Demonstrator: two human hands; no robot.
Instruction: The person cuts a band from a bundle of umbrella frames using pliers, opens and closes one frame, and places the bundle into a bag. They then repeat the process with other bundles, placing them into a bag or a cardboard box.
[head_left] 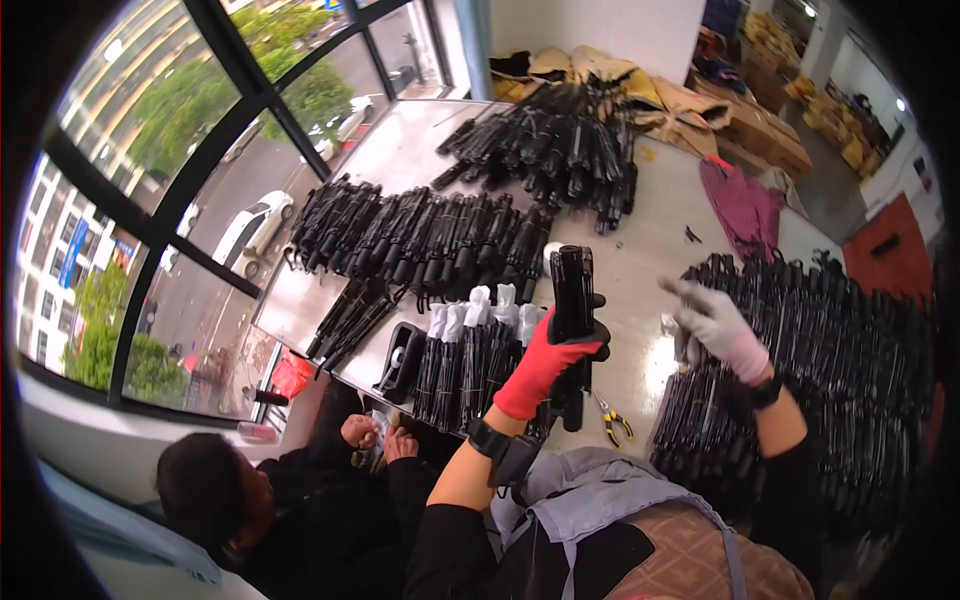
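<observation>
My left hand (550, 365), in a red and black glove, is wrapped round a black folding umbrella frame (573, 285). The frame stands upright above the table, its ribs folded together and its lower part showing below the fist. My right hand (722, 332), in a white and pink glove, is raised to the right with its fingers apart and nothing visible in them. It is nearest to a large pile of black folded umbrella frames (830, 350). Yellow and black pliers (613, 420) lie on the table between my two forearms.
More frames lie in rows (410, 235) and a heap (560, 140) farther back. Frames with white-wrapped ends (470, 350) and a black case (402, 360) are left of my left hand. A co-worker (300, 500) sits at lower left. Maroon cloth (742, 205) lies at the back right.
</observation>
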